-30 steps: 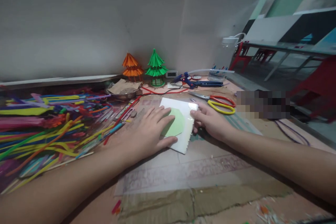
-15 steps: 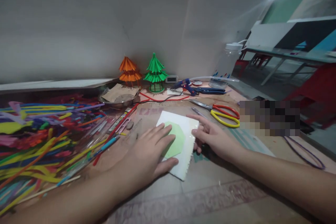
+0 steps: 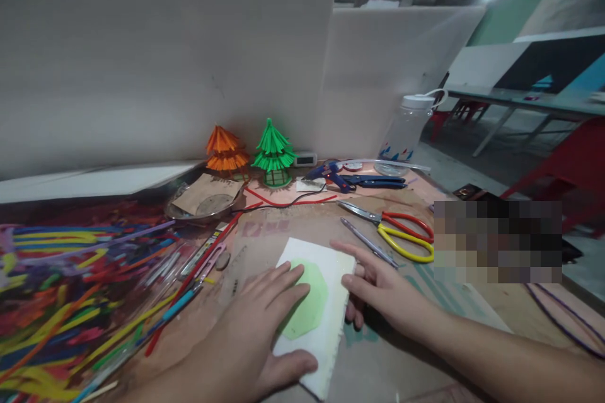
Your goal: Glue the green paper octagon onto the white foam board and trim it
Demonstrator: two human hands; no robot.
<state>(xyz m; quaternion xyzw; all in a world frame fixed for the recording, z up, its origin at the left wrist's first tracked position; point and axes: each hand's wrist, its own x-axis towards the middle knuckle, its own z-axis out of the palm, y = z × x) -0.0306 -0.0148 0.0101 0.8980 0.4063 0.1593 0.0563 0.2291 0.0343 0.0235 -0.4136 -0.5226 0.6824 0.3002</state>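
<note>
A white board (image 3: 336,302), thick like foam with a ragged right edge, rests on the table in front of me. On top of it lies a light green paper octagon (image 3: 312,305). My left hand (image 3: 259,327) is spread flat, its fingertips on the octagon's left side and its thumb on the board's lower part. The board's right edge is gripped between the thumb and fingers of my right hand (image 3: 378,283). Just beyond that hand are a silver pen (image 3: 366,240) and scissors (image 3: 404,236) with red and yellow handles.
Colourful pipe cleaners (image 3: 61,289) heap up at left, beside a utility knife (image 3: 215,261). Along the back stand an orange tree (image 3: 225,150), a green tree (image 3: 273,151), a blue glue gun (image 3: 331,175), dark-handled pliers (image 3: 378,182) and a clear bottle (image 3: 404,132). A metal bowl (image 3: 203,217) holds brown card.
The camera view has tilted up, so everything on the table appears lower. Both hands keep nearly the same places on the board, and the pen now shows more fully.
</note>
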